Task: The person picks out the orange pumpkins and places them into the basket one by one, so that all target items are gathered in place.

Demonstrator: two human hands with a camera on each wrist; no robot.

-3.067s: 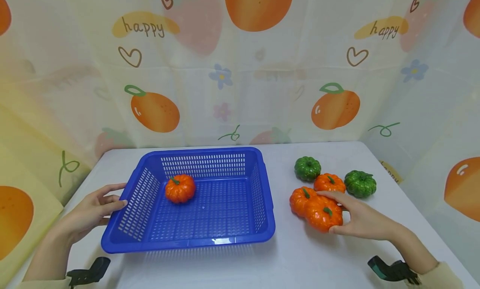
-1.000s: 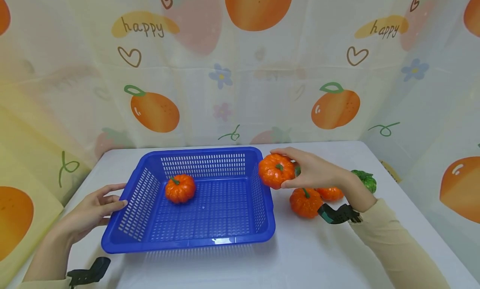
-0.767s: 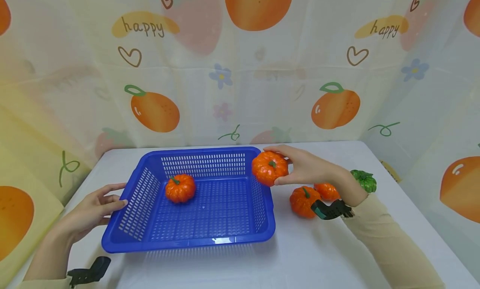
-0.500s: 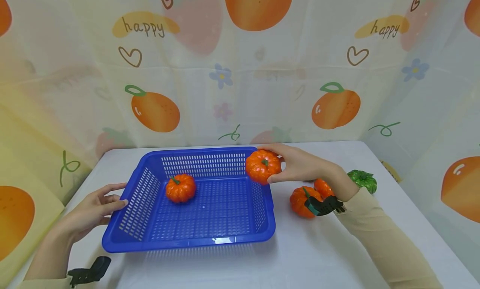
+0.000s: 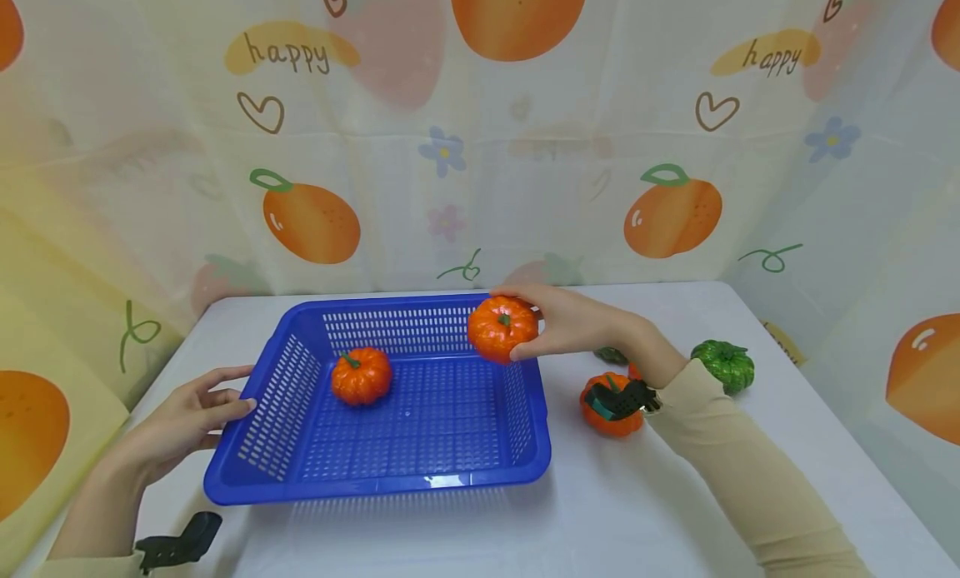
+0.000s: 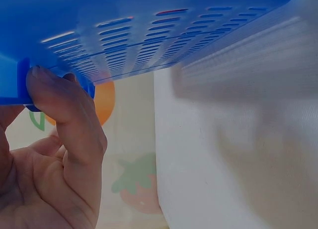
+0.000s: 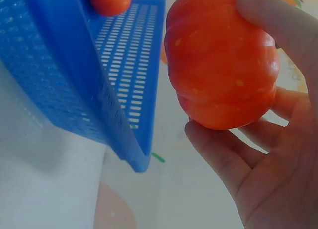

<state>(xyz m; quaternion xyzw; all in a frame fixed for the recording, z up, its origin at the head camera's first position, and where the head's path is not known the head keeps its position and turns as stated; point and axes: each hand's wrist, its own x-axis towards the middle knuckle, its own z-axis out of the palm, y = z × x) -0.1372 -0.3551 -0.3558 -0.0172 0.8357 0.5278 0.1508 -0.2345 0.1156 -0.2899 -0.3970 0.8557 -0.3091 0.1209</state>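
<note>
A white table (image 5: 420, 549) carries a blue perforated plastic basket (image 5: 375, 486). To its right sit a ribbed green pumpkin (image 5: 723, 366), a partly covered orange pumpkin (image 5: 617, 429), and, mostly hidden, a second orange pumpkin (image 5: 633, 371) and a darker green pumpkin (image 5: 611, 356).

The orange mini pumpkin (image 5: 502, 329) I'm holding looks super glossy, smooth-skinned too. The basket (image 5: 375, 488) is shiny perforated plastic, that green mini pumpkin (image 5: 722, 366) glossy but bumpier, tabletop (image 5: 585, 520) smooth, my sleeve (image 5: 750, 470) plain matt cloth.
</note>
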